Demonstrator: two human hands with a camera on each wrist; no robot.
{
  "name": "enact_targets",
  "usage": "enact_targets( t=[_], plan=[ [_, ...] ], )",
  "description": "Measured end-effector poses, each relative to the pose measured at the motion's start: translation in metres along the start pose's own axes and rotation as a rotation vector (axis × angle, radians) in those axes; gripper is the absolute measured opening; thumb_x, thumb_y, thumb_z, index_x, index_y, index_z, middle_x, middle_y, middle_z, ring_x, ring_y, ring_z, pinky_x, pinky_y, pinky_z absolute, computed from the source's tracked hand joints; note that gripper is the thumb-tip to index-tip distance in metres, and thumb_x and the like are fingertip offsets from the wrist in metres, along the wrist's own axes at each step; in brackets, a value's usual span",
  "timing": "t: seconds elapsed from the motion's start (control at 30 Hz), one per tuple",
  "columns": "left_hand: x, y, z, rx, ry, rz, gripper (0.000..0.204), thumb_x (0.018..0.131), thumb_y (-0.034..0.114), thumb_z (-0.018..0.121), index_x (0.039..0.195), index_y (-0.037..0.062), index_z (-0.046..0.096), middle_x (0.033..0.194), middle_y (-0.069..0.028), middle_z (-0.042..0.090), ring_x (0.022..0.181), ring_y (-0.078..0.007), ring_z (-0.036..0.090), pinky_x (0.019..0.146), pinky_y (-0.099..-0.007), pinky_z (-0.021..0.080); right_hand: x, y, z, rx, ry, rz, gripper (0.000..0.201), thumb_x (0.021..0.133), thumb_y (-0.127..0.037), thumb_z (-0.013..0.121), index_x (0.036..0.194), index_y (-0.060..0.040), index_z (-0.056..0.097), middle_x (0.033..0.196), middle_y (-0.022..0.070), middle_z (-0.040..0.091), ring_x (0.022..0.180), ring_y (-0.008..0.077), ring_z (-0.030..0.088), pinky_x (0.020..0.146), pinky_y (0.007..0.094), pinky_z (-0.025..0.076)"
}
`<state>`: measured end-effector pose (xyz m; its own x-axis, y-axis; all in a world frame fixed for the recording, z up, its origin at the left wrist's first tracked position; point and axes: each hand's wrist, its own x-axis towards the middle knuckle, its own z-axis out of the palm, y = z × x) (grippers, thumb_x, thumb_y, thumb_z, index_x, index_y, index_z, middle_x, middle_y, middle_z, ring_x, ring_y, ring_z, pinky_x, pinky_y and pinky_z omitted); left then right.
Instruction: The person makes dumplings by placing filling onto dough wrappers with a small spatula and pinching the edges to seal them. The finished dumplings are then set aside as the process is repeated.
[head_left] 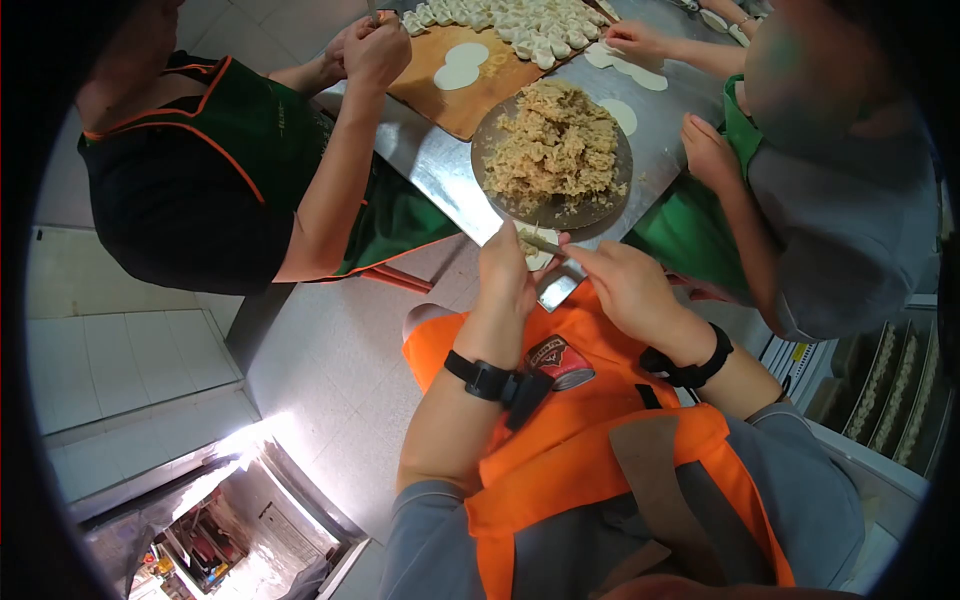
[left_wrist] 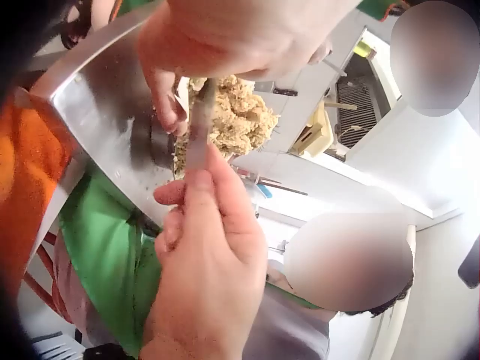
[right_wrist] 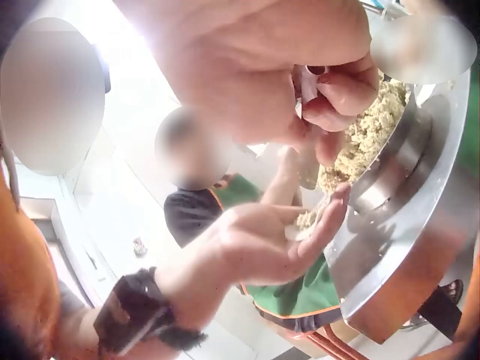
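Observation:
My left hand [head_left: 507, 268] holds a round white dumpling wrapper [head_left: 545, 262] on its cupped fingers, just past the table's near edge. Some pale minced filling [right_wrist: 304, 220] sits on that wrapper. With my right hand [head_left: 630, 288] I grip a narrow flat spatula [left_wrist: 199, 124], thumb laid along it. The blade reaches over the wrapper, at the filling. Right beyond both hands stands a round metal basin [head_left: 548, 217] heaped with the same filling [head_left: 555, 140].
The steel table [head_left: 405, 140] carries a wooden board [head_left: 425, 80] with loose wrappers [head_left: 458, 72] and rows of finished dumplings [head_left: 535, 25]. People in green aprons work at left and right. Racks with trays [head_left: 885, 390] stand at the lower right.

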<state>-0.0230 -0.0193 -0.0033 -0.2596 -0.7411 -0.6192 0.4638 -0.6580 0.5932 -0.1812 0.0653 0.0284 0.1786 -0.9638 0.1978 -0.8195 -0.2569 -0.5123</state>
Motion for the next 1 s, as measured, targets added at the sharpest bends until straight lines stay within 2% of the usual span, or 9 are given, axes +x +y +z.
enact_targets(
  t=[0.07, 0.13, 0.23, 0.43, 0.53, 0.67, 0.73, 0.93, 1.0],
  plan=[
    [-0.004, -0.004, -0.004, -0.051, 0.066, 0.015, 0.041, 0.107, 0.029, 0.029, 0.123, -0.0042, 0.048, 0.110, -0.0229, 0.065, 0.096, -0.0337, 0.070, 0.071, -0.0404, 0.062, 0.002, 0.001, -0.005, 0.164, 0.061, 0.034, 0.035, 0.090, -0.006, 0.056, 0.123, -0.0102, 0.065, 0.081, 0.0144, 0.064, 0.075, 0.0326, 0.064, 0.064, 0.0404, 0.050],
    [-0.013, -0.005, -0.008, -0.088, -0.010, 0.018, 0.042, 0.107, 0.030, 0.029, 0.124, -0.0046, 0.048, 0.111, -0.0232, 0.065, 0.099, -0.0342, 0.069, 0.076, -0.0427, 0.061, 0.001, 0.000, -0.007, 0.401, 0.102, 0.107, 0.030, 0.092, -0.007, 0.055, 0.120, -0.0083, 0.067, 0.079, 0.0136, 0.065, 0.072, 0.0304, 0.065, 0.063, 0.0373, 0.050],
    [-0.026, 0.001, -0.005, -0.180, -0.113, 0.008, 0.043, 0.107, 0.030, 0.029, 0.124, -0.0052, 0.048, 0.113, -0.0232, 0.064, 0.104, -0.0346, 0.067, 0.084, -0.0453, 0.058, -0.005, 0.004, -0.003, 0.754, -0.174, 0.341, 0.024, 0.095, -0.008, 0.052, 0.114, -0.0059, 0.067, 0.075, 0.0137, 0.065, 0.066, 0.0274, 0.064, 0.062, 0.0348, 0.049],
    [-0.037, 0.004, -0.013, -0.209, -0.167, 0.051, 0.044, 0.107, 0.029, 0.029, 0.125, -0.0057, 0.049, 0.116, -0.0224, 0.064, 0.108, -0.0335, 0.065, 0.091, -0.0436, 0.054, 0.001, -0.005, -0.027, 0.493, -0.220, 0.330, 0.009, 0.094, -0.007, 0.055, 0.095, -0.0003, 0.062, 0.074, 0.0157, 0.062, 0.067, 0.0292, 0.063, 0.062, 0.0370, 0.047],
    [-0.042, 0.003, -0.010, -0.197, -0.251, 0.011, 0.043, 0.107, 0.028, 0.029, 0.124, -0.0056, 0.050, 0.117, -0.0207, 0.064, 0.106, -0.0321, 0.066, 0.091, -0.0414, 0.054, -0.001, -0.004, -0.018, 0.472, 0.064, 0.085, 0.004, 0.090, -0.006, 0.060, 0.091, -0.0021, 0.059, 0.083, 0.0159, 0.061, 0.076, 0.0325, 0.062, 0.066, 0.0389, 0.048],
    [-0.041, -0.016, -0.007, -0.169, -0.315, 0.045, 0.039, 0.107, 0.028, 0.035, 0.119, -0.0041, 0.054, 0.111, -0.0169, 0.065, 0.102, -0.0270, 0.066, 0.089, -0.0379, 0.054, 0.009, -0.002, -0.021, 0.292, 0.049, -0.127, 0.009, 0.085, -0.003, 0.064, 0.093, -0.0031, 0.060, 0.093, 0.0152, 0.058, 0.084, 0.0346, 0.061, 0.070, 0.0396, 0.048],
    [-0.046, -0.022, -0.003, 0.065, -0.238, 0.117, 0.040, 0.108, 0.030, 0.036, 0.118, -0.0030, 0.056, 0.109, -0.0158, 0.064, 0.098, -0.0237, 0.066, 0.085, -0.0346, 0.055, 0.010, 0.003, -0.026, 0.280, -0.015, -0.178, 0.012, 0.083, -0.001, 0.065, 0.093, -0.0023, 0.060, 0.094, 0.0137, 0.057, 0.082, 0.0332, 0.060, 0.069, 0.0380, 0.048],
    [-0.068, -0.027, 0.005, 0.430, -0.390, 0.351, 0.047, 0.109, 0.037, 0.032, 0.118, -0.0016, 0.057, 0.097, -0.0111, 0.066, 0.082, -0.0159, 0.066, 0.072, -0.0277, 0.055, 0.013, -0.004, -0.030, 0.703, 0.047, 0.044, 0.010, 0.084, 0.000, 0.065, 0.094, -0.0009, 0.061, 0.093, 0.0080, 0.061, 0.075, 0.0165, 0.060, 0.065, 0.0290, 0.047],
    [-0.074, -0.026, 0.007, 0.503, -0.375, 0.383, 0.047, 0.109, 0.037, 0.031, 0.115, -0.0017, 0.057, 0.089, -0.0080, 0.066, 0.077, -0.0137, 0.066, 0.069, -0.0273, 0.054, 0.012, -0.002, -0.034, 0.668, 0.001, 0.102, 0.009, 0.086, 0.000, 0.064, 0.095, -0.0005, 0.061, 0.089, 0.0063, 0.062, 0.072, 0.0126, 0.057, 0.063, 0.0269, 0.045]
  ],
)
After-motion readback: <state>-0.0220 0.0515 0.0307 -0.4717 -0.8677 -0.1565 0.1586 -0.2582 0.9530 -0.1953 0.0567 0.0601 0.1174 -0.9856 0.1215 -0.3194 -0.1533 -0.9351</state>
